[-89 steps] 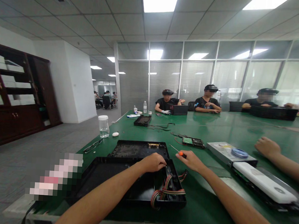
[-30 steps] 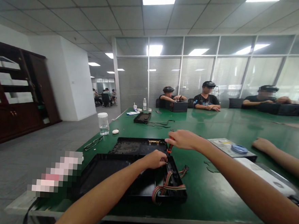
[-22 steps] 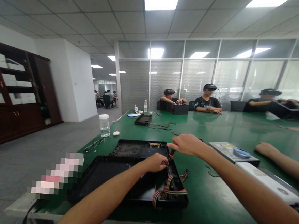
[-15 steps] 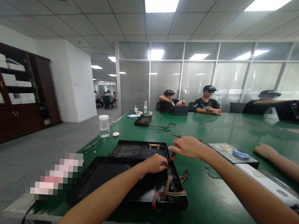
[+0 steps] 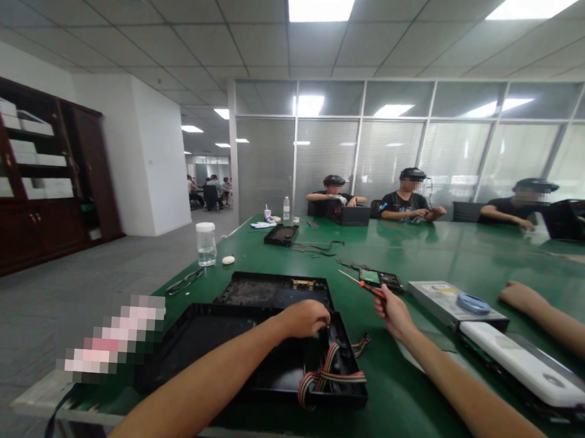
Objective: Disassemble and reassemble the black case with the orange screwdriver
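A black plastic casing (image 5: 262, 370) lies open in front of me, a striped ribbon cable (image 5: 329, 375) looping over its right end. My left hand (image 5: 308, 319) is closed at the casing's far right part, its fingertips pinched together; whatever they hold is too small or hidden to name. To the right, my right hand (image 5: 393, 311) grips a screwdriver (image 5: 373, 290) with a red and black handle, its shaft pointing left and away over the table. Behind the casing lies a second black panel (image 5: 274, 292) with a brass-coloured piece at its far right.
A jar of water (image 5: 205, 245) stands back left. Right of my right hand are a circuit board (image 5: 378, 278), a metal drive box (image 5: 449, 303) with blue tape (image 5: 471, 303), and a white device (image 5: 523, 362). Another person's arm (image 5: 551, 314) rests far right. Several people sit across the table.
My right hand has moved right with the screwdriver, away from the casing; its tip no longer points down by my left hand. My left hand has stayed in about the same spot.
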Action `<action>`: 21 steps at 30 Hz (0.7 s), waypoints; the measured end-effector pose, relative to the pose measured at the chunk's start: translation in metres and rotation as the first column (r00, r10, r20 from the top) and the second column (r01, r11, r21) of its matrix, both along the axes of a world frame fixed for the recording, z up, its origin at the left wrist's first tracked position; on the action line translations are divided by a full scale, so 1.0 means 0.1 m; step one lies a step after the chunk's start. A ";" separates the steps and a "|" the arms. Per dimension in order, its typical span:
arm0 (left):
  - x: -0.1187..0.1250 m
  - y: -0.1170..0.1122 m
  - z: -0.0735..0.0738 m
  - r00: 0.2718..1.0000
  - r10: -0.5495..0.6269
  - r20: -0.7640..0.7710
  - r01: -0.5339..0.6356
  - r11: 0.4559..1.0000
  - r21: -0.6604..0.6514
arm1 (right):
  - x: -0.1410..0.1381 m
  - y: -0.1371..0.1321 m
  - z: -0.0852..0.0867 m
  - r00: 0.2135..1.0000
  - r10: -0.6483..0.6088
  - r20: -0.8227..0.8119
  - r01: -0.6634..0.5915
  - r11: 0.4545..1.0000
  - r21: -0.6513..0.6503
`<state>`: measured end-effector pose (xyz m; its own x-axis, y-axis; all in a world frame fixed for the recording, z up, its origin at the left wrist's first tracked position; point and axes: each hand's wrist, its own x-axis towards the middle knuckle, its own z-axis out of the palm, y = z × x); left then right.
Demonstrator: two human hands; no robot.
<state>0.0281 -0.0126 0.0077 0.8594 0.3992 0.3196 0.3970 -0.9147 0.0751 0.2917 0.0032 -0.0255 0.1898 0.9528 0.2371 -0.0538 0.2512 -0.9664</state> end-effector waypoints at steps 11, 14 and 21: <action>-0.43 0.30 0.24 0.886 0.078 -0.458 -0.403 0.621 -0.673 | -0.41 -0.21 0.16 0.829 0.074 0.554 -0.190 0.970 0.154; -0.51 0.33 0.22 0.822 0.083 -0.563 -0.514 0.535 -0.671 | -0.56 -0.47 0.31 0.616 0.004 0.788 -0.319 0.916 0.245; -0.54 0.36 0.56 0.894 0.319 -0.315 -0.418 0.849 -0.324 | -0.79 -1.45 0.30 0.018 -0.218 0.976 -0.566 0.802 0.190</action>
<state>-0.0255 0.0230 0.0633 0.6537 0.7480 -0.1149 0.7491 -0.6182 0.2381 0.2125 -0.1422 0.0044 -0.7310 0.5913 0.3406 0.6535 0.7502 0.1004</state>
